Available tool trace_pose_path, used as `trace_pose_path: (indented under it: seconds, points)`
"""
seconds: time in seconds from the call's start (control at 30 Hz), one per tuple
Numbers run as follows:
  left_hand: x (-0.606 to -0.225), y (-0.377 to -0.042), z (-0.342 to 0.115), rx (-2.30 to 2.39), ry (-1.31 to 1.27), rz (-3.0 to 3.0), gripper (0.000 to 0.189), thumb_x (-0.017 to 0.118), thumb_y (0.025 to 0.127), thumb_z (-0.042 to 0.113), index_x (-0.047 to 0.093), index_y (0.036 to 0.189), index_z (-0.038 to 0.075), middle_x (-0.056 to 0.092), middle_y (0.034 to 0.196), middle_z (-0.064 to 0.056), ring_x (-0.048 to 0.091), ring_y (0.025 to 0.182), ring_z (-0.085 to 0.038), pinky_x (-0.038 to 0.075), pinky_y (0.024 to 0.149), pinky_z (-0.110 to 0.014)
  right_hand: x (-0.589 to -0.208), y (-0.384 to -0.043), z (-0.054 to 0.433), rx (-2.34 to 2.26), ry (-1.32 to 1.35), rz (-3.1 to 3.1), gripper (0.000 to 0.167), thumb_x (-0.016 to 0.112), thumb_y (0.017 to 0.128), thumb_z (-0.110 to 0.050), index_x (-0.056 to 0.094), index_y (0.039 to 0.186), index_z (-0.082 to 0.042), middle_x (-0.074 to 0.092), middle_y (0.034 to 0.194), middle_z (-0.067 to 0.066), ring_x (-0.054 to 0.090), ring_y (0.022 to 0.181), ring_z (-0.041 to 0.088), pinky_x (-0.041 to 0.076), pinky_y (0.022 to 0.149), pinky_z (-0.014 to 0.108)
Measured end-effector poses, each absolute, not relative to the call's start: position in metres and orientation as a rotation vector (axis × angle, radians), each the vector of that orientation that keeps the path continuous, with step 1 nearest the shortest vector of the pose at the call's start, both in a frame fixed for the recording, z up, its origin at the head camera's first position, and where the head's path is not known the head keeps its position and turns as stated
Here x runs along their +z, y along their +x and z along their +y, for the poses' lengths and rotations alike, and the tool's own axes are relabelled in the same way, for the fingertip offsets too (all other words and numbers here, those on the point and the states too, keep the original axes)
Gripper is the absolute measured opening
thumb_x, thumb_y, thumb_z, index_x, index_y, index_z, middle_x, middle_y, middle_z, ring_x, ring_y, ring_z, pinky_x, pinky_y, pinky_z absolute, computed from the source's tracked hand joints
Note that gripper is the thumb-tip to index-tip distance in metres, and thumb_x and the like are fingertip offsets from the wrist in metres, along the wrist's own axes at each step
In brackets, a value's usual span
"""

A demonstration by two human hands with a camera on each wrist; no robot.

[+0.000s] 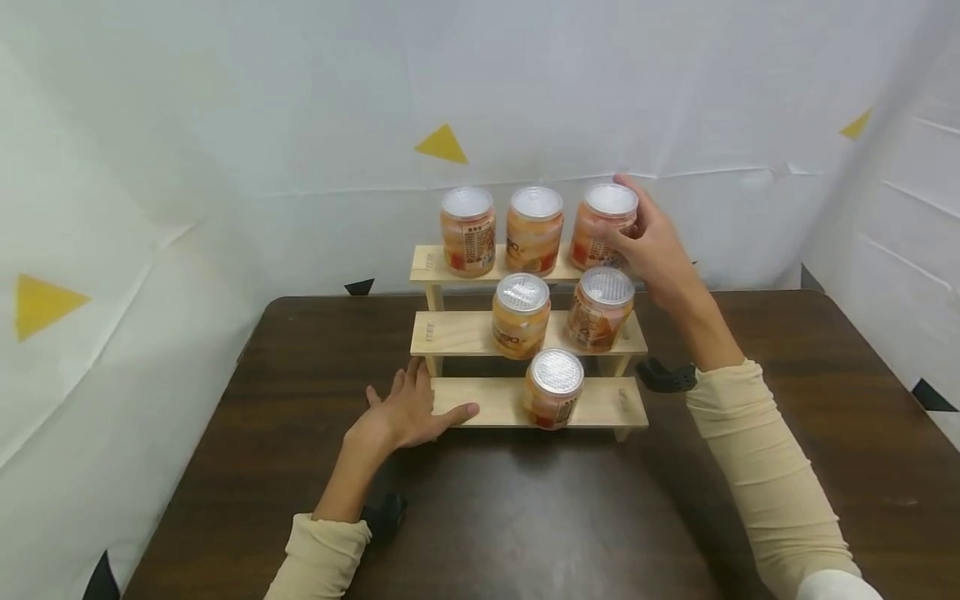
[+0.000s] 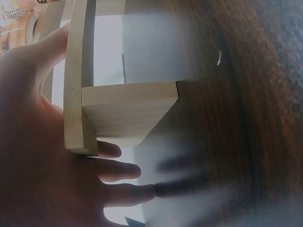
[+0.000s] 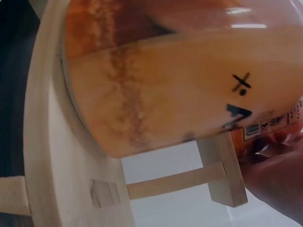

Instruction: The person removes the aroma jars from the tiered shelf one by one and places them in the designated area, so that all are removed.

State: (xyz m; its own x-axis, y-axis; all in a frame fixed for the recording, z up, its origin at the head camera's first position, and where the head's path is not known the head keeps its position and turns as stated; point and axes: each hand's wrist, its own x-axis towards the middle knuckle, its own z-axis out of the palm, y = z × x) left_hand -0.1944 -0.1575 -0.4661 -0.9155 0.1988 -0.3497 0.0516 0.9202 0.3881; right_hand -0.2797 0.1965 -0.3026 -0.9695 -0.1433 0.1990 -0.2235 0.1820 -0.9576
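Note:
A three-tier wooden stand carries several jars with silver lids and orange-red labels. My right hand grips the jar at the right of the top tier, thumb in front and fingers round its far side. In the right wrist view, the middle-tier right jar fills the foreground, with part of my right hand at the lower right. My left hand rests at the left end of the bottom tier, thumb over the board. Its fingers extend straight past the board's end in the left wrist view.
Two more jars stand on the top tier, a left one and a middle one. Below are a middle-tier jar and a bottom-tier jar. The dark wooden table meets white sheeting behind.

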Motion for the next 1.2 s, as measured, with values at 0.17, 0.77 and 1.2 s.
trace_pose_path:
  seconds: [0.17,0.77,1.2]
  points:
    - [-0.468,-0.195,-0.157,0.522,0.177,2.700,0.145,0.040,0.083,0.106,0.003,0.176,0.002,0.002,0.185,-0.020,0.011,0.169,-0.048,0.005,0.121,-0.088,-0.305,-0.282,0.194,1.923,0.353,-2.347,0.089,0.077,0.102,-0.019,0.028,0.175,-0.019,0.055,0.151,0.004,0.053,0.140,0.017,0.039,0.123,0.040]
    - [-0.450,-0.188,-0.154,0.589,0.185,2.671,0.149,0.042,0.079,0.108,0.006,0.175,-0.001,0.005,0.184,-0.022,0.010,0.169,-0.050,0.002,0.121,-0.089,-0.302,-0.280,0.192,1.918,0.348,-2.267,0.067,0.083,0.098,-0.011,0.053,0.158,-0.014,0.064,0.130,-0.006,0.059,0.122,0.016,0.046,0.104,0.035]
    - [-0.443,-0.184,-0.155,0.594,0.193,2.655,0.141,0.046,0.087,0.101,0.007,0.175,-0.003,0.006,0.183,-0.024,0.009,0.169,-0.050,0.005,0.122,-0.088,-0.292,-0.268,0.216,1.998,0.357,-2.112,0.057,0.084,0.096,-0.006,0.061,0.148,-0.013,0.066,0.126,-0.001,0.058,0.115,0.017,0.051,0.093,0.026]
